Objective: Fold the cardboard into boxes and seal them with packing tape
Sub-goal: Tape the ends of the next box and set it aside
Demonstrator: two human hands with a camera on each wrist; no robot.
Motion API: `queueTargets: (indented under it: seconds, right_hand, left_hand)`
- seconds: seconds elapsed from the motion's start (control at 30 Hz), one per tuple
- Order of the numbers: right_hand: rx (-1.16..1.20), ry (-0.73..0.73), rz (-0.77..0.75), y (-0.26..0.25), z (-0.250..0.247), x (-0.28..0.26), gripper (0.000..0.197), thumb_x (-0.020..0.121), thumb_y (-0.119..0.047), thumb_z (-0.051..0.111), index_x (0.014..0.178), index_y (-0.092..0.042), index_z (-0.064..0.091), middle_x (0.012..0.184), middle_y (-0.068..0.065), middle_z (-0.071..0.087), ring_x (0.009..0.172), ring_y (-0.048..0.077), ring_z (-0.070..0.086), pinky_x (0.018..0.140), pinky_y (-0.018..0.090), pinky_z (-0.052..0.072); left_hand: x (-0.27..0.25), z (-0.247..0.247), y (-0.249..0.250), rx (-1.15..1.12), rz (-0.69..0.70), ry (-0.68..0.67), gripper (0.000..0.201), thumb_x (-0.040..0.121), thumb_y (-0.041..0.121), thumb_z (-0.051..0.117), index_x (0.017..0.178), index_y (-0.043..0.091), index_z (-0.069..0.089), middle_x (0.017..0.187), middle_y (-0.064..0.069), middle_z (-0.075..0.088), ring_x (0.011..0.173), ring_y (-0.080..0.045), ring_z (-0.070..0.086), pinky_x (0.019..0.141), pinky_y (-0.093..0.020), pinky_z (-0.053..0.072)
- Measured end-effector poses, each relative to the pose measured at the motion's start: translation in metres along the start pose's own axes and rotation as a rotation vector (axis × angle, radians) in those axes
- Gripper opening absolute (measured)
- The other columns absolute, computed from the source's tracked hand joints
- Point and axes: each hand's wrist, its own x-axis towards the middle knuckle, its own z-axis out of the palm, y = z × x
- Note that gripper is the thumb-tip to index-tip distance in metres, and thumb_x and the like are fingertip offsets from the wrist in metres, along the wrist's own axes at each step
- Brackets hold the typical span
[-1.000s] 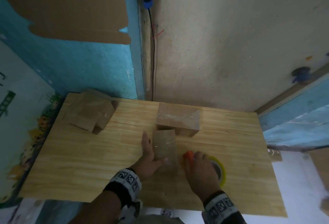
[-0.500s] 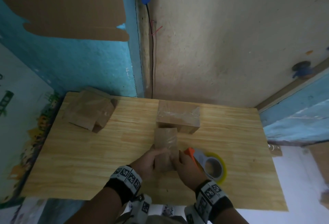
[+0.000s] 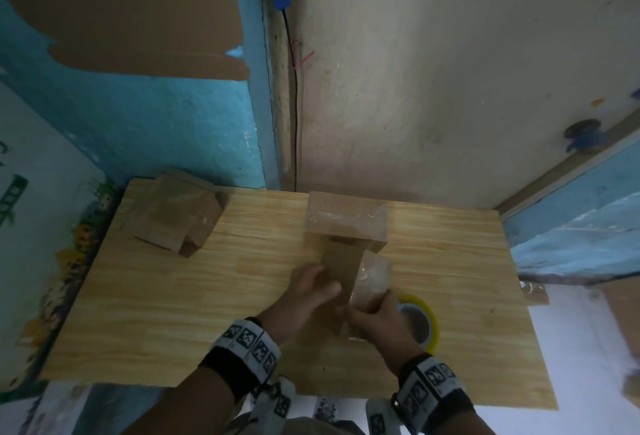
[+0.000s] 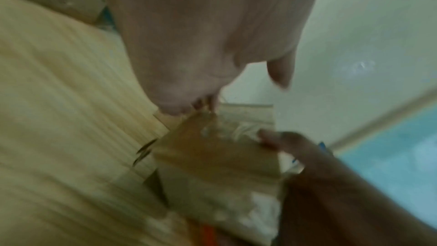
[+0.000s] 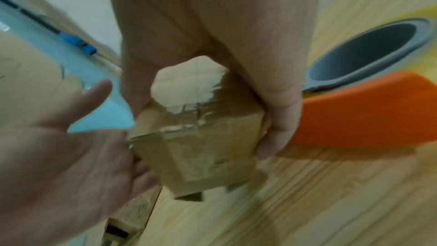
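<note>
Matt brown cardboard is seen on the small box (image 3: 341,273), with glossy, wrinkled clear tape over its right face. Pale, smooth wood-grain laminate is shown on the table (image 3: 173,296). The tape dispenser (image 5: 369,108) is made of smooth orange and grey plastic. The far box (image 3: 346,223) is cardboard under shiny tape.

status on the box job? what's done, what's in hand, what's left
Done, by the look of it: one taped box at the table's back edge. In hand: a small box with tape on it, gripped by the left hand and right hand; the tape dispenser lies on the table. Left: the cardboard at back left looks unsealed.
</note>
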Motion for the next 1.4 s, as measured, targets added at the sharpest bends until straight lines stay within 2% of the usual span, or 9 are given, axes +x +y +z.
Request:
queueTargets:
  seconds: [0.17,0.27,0.4,0.6,0.73,0.87,1.03,1.23,1.4]
  right_hand:
    - [0.306,-0.287,0.029,-0.002,-0.001,-0.01,0.096,0.062,-0.015,0.095,0.145,-0.014,0.046,0.135,0.016,0.07,0.122,0.038,0.07,0.102,0.062,0.057]
    - [0.195,-0.357,-0.037,-0.006,0.001,-0.012,0.093,0.066,-0.017,0.093,0.146,-0.015,0.046,0.138,0.016,0.068,0.125,0.034,0.068,0.102,0.054,0.059]
    - [-0.115,-0.14,-0.125,-0.014,-0.002,-0.011,0.114,0.071,-0.026,0.099,0.157,-0.031,0.024,0.147,-0.003,0.054,0.128,0.017,0.06,0.091,0.028,0.057]
    - [-0.329,-0.091,-0.213,-0.011,-0.019,0.007,0.119,0.08,-0.023,0.093,0.166,-0.038,0.013,0.156,-0.012,0.037,0.141,0.011,0.042,0.115,0.04,0.048]
    - [-0.585,0.204,-0.26,-0.002,-0.029,0.012,0.068,0.091,-0.057,0.074,0.145,-0.031,0.042,0.144,-0.004,0.052,0.123,0.018,0.057,0.096,0.037,0.055]
    - [-1.146,0.427,-0.143,0.014,-0.04,0.012,0.081,0.084,-0.09,0.048,0.12,-0.018,0.051,0.119,0.005,0.058,0.11,0.026,0.058,0.095,0.045,0.054]
    - [-1.449,0.285,0.02,0.039,-0.048,0.02,0.069,0.09,-0.067,0.055,0.141,-0.021,0.051,0.138,0.001,0.058,0.13,0.023,0.056,0.11,0.053,0.044]
    - [-1.249,0.173,-0.075,0.032,-0.057,0.024,0.03,0.091,-0.055,0.062,0.111,-0.033,0.055,0.1,-0.01,0.064,0.105,0.017,0.068,0.114,0.053,0.036]
    - [-0.532,-0.01,-0.166,-0.006,-0.076,0.009,0.025,0.079,-0.021,0.073,0.099,-0.006,0.072,0.08,0.005,0.076,0.069,0.023,0.07,0.074,0.059,0.061]
  left_hand:
    - [-0.003,-0.026,0.001,-0.048,-0.101,0.096,0.149,0.045,0.062,0.097,0.163,0.021,0.017,0.159,-0.002,0.039,0.138,-0.021,0.047,0.114,-0.047,0.044]
    - [-0.007,-0.032,0.0,-0.121,-0.084,-0.003,0.106,0.055,0.041,0.1,0.146,0.019,0.051,0.125,0.002,0.073,0.115,-0.02,0.07,0.102,-0.047,0.055]
    - [-0.009,-0.04,0.005,0.262,0.073,0.05,0.105,0.054,0.045,0.1,0.143,0.033,0.047,0.13,0.013,0.064,0.117,-0.01,0.064,0.097,-0.039,0.058]
    - [-0.002,-0.039,0.003,1.225,0.379,0.236,0.112,0.06,0.071,0.081,0.153,0.036,0.028,0.141,0.012,0.037,0.127,-0.015,0.037,0.108,-0.039,0.038]
    - [0.006,-0.034,-0.007,1.331,0.396,0.311,0.106,0.064,0.066,0.078,0.152,0.034,0.029,0.14,0.007,0.038,0.128,-0.019,0.039,0.109,-0.04,0.037]
    - [0.012,-0.033,-0.016,1.414,0.413,0.382,0.104,0.061,0.066,0.08,0.148,0.03,0.036,0.137,0.004,0.043,0.125,-0.022,0.045,0.106,-0.043,0.041]
    - [0.018,-0.035,-0.021,1.479,0.397,0.396,0.105,0.059,0.066,0.081,0.147,0.028,0.038,0.136,0.0,0.046,0.124,-0.025,0.048,0.105,-0.046,0.04]
    - [0.021,-0.032,-0.015,1.603,0.381,0.395,0.104,0.063,0.081,0.063,0.148,0.026,0.038,0.135,-0.001,0.047,0.128,-0.025,0.048,0.119,-0.068,0.01]
    - [0.023,-0.031,-0.014,1.582,0.375,0.375,0.105,0.075,0.095,0.034,0.155,0.026,0.037,0.139,-0.004,0.048,0.135,-0.028,0.045,0.119,-0.07,0.001]
